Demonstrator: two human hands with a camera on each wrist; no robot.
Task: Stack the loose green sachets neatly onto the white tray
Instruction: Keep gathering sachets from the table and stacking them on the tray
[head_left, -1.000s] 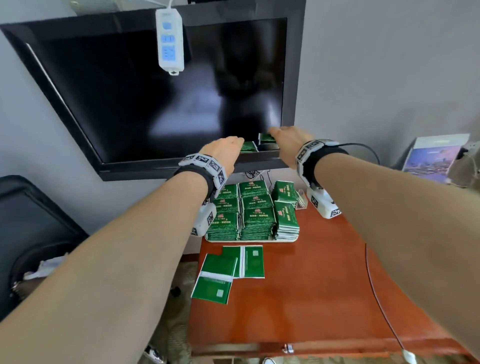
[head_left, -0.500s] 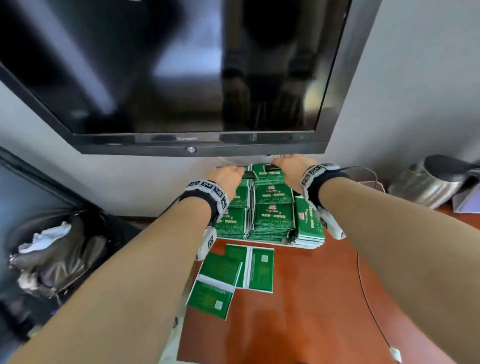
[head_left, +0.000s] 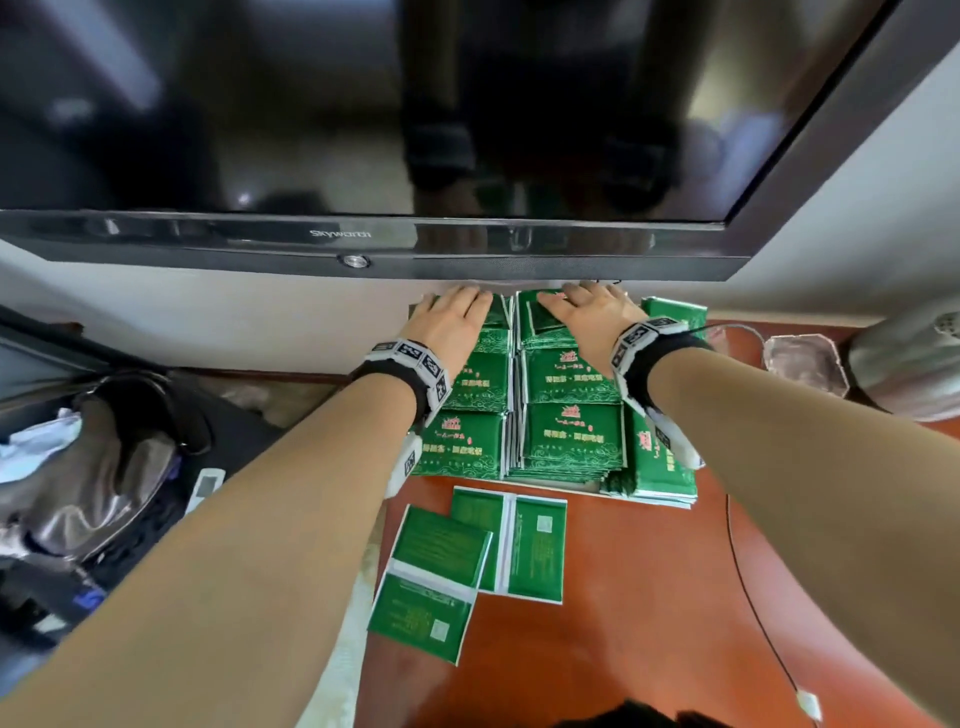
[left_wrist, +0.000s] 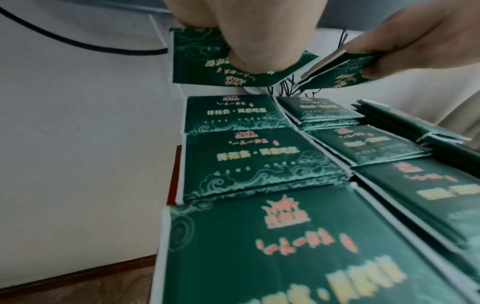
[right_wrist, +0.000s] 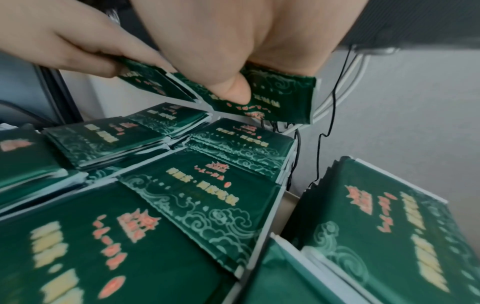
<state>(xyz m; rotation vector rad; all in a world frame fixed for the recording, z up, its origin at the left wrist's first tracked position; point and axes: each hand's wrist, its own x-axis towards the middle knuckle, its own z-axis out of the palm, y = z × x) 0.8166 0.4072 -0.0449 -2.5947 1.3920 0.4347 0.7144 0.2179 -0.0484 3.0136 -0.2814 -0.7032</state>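
Note:
Several stacks of green sachets (head_left: 571, 436) fill the white tray (head_left: 563, 485) at the table's far end, under the TV. My left hand (head_left: 453, 318) hovers over the far left stack and pinches a green sachet (left_wrist: 200, 61) under its thumb. My right hand (head_left: 589, 312) hovers over the far middle stack, gripping a green sachet (right_wrist: 283, 96). The two held sachets almost meet, just above the stacks. Several loose sachets (head_left: 441, 543) lie face down on the table in front of the tray.
The TV (head_left: 363, 130) hangs low over the back of the tray. A glass ashtray (head_left: 805, 358) and a metal kettle (head_left: 909, 364) stand at the right. A thin cable (head_left: 753, 597) runs down the red-brown table (head_left: 649, 623). A dark bag (head_left: 104, 467) sits off the left edge.
Both hands have come down from the TV's lower edge to just above the far stacks, each still holding its sachets. My head has moved closer and tilted down.

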